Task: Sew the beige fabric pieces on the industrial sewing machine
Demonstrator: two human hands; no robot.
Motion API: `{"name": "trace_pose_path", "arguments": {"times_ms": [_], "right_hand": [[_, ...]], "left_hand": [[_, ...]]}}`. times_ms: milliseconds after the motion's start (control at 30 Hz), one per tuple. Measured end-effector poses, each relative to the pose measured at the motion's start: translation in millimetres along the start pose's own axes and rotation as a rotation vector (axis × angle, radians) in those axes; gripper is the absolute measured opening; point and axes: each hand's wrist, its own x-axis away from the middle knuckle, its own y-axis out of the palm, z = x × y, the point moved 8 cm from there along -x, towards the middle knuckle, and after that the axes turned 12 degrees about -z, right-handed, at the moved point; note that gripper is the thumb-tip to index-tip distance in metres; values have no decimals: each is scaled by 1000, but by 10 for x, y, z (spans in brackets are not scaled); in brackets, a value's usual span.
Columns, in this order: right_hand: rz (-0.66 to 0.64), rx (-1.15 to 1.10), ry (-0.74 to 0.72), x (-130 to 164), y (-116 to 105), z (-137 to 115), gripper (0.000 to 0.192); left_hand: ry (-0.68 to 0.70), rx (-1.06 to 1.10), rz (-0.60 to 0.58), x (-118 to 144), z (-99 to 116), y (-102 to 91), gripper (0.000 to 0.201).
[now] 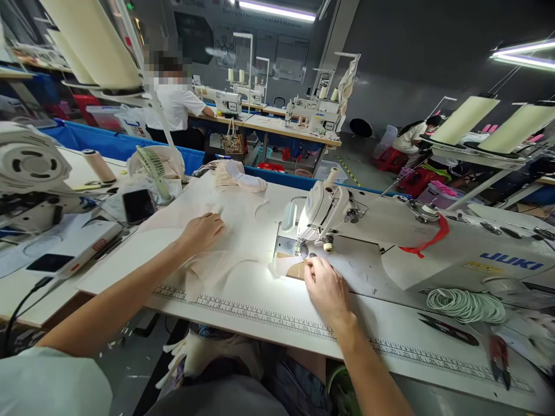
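Observation:
My left hand (203, 229) lies flat on pale cream fabric pieces (208, 263) spread on the white table, its fingers pointing away from me. My right hand (326, 284) rests just in front of the needle area of a white Juki sewing machine (390, 237), fingers pressing on a small tan fabric piece (297, 269) lying on the machine bed. The lamp of the machine lights that spot. Neither hand lifts anything off the table.
A printed ruler strip (260, 312) runs along the table's near edge. A coil of white cord (466, 304), scissors (448, 330) and red snips (500, 353) lie at right. A phone (139, 205), fan (151, 167) and thread cone (99, 165) stand left. A fabric pile (236, 175) sits behind. Other people work at far machines.

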Motion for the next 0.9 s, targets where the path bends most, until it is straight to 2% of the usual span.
{"name": "trace_pose_path", "arguments": {"times_ms": [100,133,233,300,333,400,467,533,567,633,700,767,833,900], "right_hand": [[-20,-53,-33,-7,-56,54,23],[-20,-71,-60,-9,-72,55,24],[-15,-142,-190,-2,-102,3,30],[-18,-176,-290,11,-109,-60,37],[-26,-186,-331,17,-108,-88,40],[-55,-191,-384,23,-99,-125,46],[-103,-176,-395,22,-83,-135,48],[-139,-148,-394,32,-78,-144,47],[-147,-134,-397,43,-81,-159,46],[-153,-103,-403,70,-85,-212,42],[-164,-59,-406,94,-67,-294,38],[-181,6,-405,107,-30,-384,35],[-192,66,-402,110,3,-452,32],[-195,101,-401,109,23,-483,31]], "left_hand": [[-111,222,59,26,-135,-143,25],[-185,305,113,63,-217,-250,22],[-386,452,370,309,-393,-677,19],[-382,430,432,452,-296,-868,18],[-323,412,390,477,-171,-882,18],[-132,410,187,459,191,-713,20],[83,435,-57,430,591,-380,26],[224,421,-206,390,838,-70,32],[256,395,-227,348,869,33,33],[242,326,-195,230,769,123,33],[159,252,-149,114,584,101,33],[123,233,-135,44,535,31,33],[170,316,-155,6,714,-18,31],[241,452,-197,-41,1041,-10,25]]}}
